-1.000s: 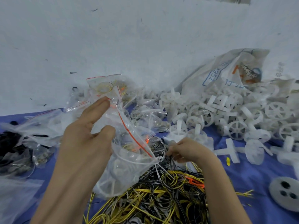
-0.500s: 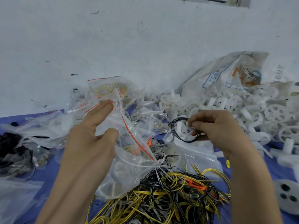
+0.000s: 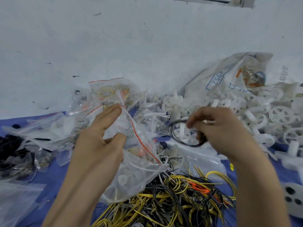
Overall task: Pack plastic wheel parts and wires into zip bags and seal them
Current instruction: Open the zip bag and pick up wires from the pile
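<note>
My left hand [image 3: 100, 141] holds a clear zip bag [image 3: 136, 171] with a red strip by its mouth, thumb and fingers spreading the opening; white wheel parts show inside it. My right hand [image 3: 218, 131] pinches a coiled black wire [image 3: 183, 138] just right of the bag's mouth, above the table. A tangle of yellow, black and orange wires [image 3: 177, 199] lies below both hands. White plastic wheel parts [image 3: 255, 115] are heaped at the right.
A blue cloth [image 3: 54, 176] covers the table. Filled zip bags [image 3: 105, 94] pile up at the back left, black parts [image 3: 9, 149] at the far left. A large printed white sack [image 3: 229, 77] leans on the wall. A grey disc [image 3: 293, 199] lies at the right edge.
My right hand lifted a black wire coil out of the wire pile and brought it up and left toward the bag's mouth. My left hand kept the bag open.
</note>
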### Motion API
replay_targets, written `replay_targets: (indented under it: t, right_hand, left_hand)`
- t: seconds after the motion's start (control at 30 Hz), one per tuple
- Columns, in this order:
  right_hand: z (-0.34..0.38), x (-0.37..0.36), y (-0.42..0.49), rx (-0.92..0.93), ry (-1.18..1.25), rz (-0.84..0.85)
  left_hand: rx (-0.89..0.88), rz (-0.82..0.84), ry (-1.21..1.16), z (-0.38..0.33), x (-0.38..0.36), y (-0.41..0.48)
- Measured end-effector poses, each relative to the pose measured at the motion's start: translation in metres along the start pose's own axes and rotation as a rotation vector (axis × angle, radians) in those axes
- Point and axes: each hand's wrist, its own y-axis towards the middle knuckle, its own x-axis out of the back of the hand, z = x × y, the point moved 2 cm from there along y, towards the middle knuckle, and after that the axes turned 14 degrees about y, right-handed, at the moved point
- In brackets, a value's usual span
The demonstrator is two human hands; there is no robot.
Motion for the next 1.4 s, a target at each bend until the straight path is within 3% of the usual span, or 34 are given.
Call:
replay_targets:
  t: [0.03, 0.1, 0.2, 0.27, 0.33, 0.43, 0.53, 0.7, 0.8, 0.9, 1.03, 1.07, 1.1, 1.13, 1.2, 1.23, 1.3, 1.4]
  right_hand:
    - [-0.003, -0.004, 0.001, -0.048, -0.113, 0.032]
    - [-0.003, -0.01, 0.001, -0.073, -0.102, 0.033]
    - [0.012, -0.008, -0.001, 0.038, 0.412, -0.021]
    - [0.023, -0.008, -0.006, 0.046, 0.734, 0.126]
    - [0.032, -0.017, -0.012, 0.006, 0.873, 0.334]
    - [0.03, -0.043, -0.016, -0.097, 0.718, 0.524]
    - [0.022, -0.076, -0.016, -0.195, 0.445, 0.573]
    - [0.017, -0.11, -0.025, -0.046, -0.274, 0.736]
    - [0.016, -0.118, -0.03, 0.017, -0.346, 0.801]
    - [0.026, -0.104, -0.021, 0.048, -0.099, 0.723]
    - [0.027, -0.081, -0.002, 0.121, 0.621, 0.217]
    - [0.02, -0.077, 0.002, 0.112, 0.69, 0.098]
    - [0.008, -0.075, 0.006, 0.084, 0.608, 0.002]
    - [-0.007, -0.076, 0.011, 0.037, 0.367, -0.035]
    - [-0.04, -0.085, 0.019, -0.099, -0.162, 0.112]
    - [-0.055, -0.091, 0.021, -0.146, -0.3, 0.214]
    - [-0.08, -0.105, 0.02, -0.185, -0.4, 0.396]
    - [-0.101, -0.124, 0.012, -0.236, -0.396, 0.514]
  left_hand:
    - [0.001, -0.004, -0.002, 0.0, 0.0, -0.001]
    - [0.003, -0.011, -0.004, -0.001, 0.001, -0.001]
    - [0.001, -0.01, -0.001, -0.002, 0.002, -0.001]
    - [-0.002, -0.008, -0.002, -0.003, 0.003, -0.001]
    - [-0.007, -0.006, -0.004, -0.002, 0.003, -0.002]
    - [-0.052, 0.002, -0.063, 0.001, 0.002, -0.001]
    - [-0.107, 0.003, -0.082, 0.002, 0.006, 0.0]
    - [-0.175, 0.142, 0.064, 0.002, -0.008, 0.0]
    - [-0.239, 0.095, 0.137, -0.001, -0.013, -0.001]
    - [-0.185, 0.0, 0.096, 0.004, -0.002, 0.005]
    - [-0.153, -0.087, 0.017, 0.013, 0.016, 0.012]
    - [-0.142, -0.097, 0.002, 0.015, 0.018, 0.012]
    - [-0.125, -0.11, -0.02, 0.017, 0.019, 0.013]
    - [-0.106, -0.12, -0.037, 0.019, 0.019, 0.013]
    - [-0.085, -0.128, -0.056, 0.019, 0.019, 0.013]
    - [-0.087, -0.124, -0.072, 0.018, 0.018, 0.013]
    - [-0.091, -0.11, -0.091, 0.018, 0.017, 0.014]
    - [-0.08, -0.109, -0.086, 0.018, 0.016, 0.014]
